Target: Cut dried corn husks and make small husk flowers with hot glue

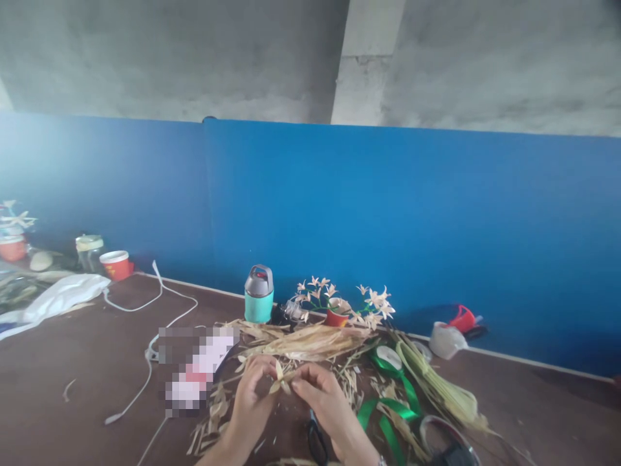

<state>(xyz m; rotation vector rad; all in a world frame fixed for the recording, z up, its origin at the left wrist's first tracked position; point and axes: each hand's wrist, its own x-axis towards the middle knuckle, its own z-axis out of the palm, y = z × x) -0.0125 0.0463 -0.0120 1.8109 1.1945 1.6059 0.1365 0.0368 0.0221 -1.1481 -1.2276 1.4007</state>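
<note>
My left hand [252, 395] and my right hand [323, 398] meet low in the middle of the view, both pinching a small pale straw flower piece [280, 380] between their fingertips. Dried straw leaves [310, 342] lie in a heap just beyond my hands. Loose straw scraps [213, 414] are scattered to the left of my left wrist. Black scissors [316, 441] lie between my forearms on the brown table [87, 362].
A teal flask [259, 294], a red pot of straw flowers [339, 304], green ribbon [388, 404], pale green strips [436, 382], white cable [145, 362], a white bag [63, 294], red cups and jars at far left. A blue partition [388, 220] backs the table.
</note>
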